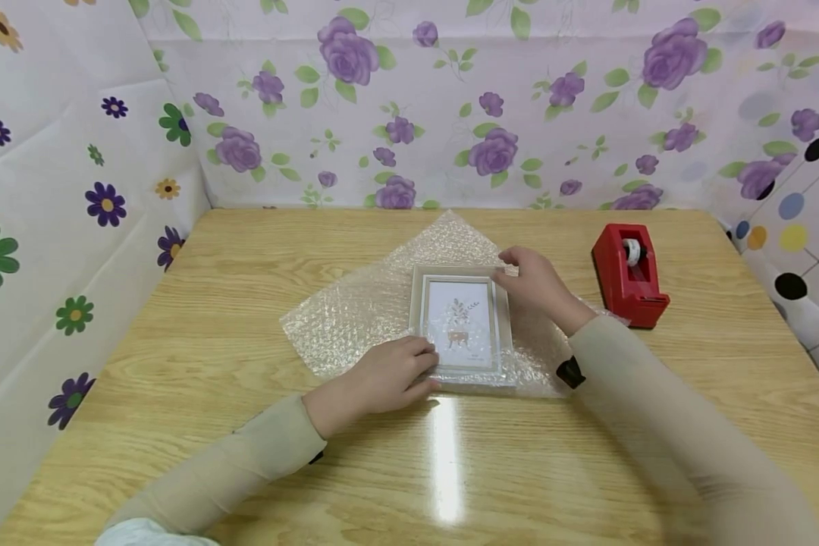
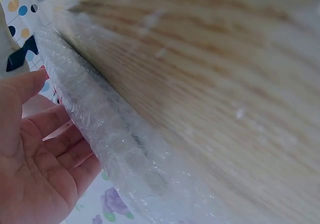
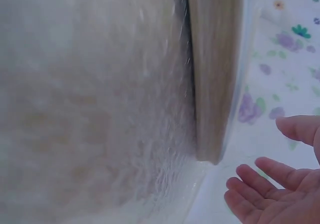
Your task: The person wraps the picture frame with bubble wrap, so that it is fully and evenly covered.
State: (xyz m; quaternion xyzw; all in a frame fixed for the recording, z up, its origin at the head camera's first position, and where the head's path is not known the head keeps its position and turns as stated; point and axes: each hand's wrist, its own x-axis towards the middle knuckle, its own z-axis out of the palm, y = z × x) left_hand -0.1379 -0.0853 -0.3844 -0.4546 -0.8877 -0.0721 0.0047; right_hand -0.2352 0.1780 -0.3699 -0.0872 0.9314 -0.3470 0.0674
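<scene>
A picture frame with a pale moulding and a small plant print lies face up on a sheet of bubble wrap in the head view. A flap of the wrap covers the frame's near end. My left hand rests on that flap at the near left corner, its fingers extended along the wrap in the left wrist view. At the far right corner is my right hand, thumb and fingers spread apart. The right wrist view shows the frame's side edge rising beside the wrap, with the right fingers loosely extended.
A red tape dispenser with a roll of tape stands on the wooden table, right of the wrap. Flower-patterned cloth hangs behind the table. More patterned cloth closes off the left and right sides.
</scene>
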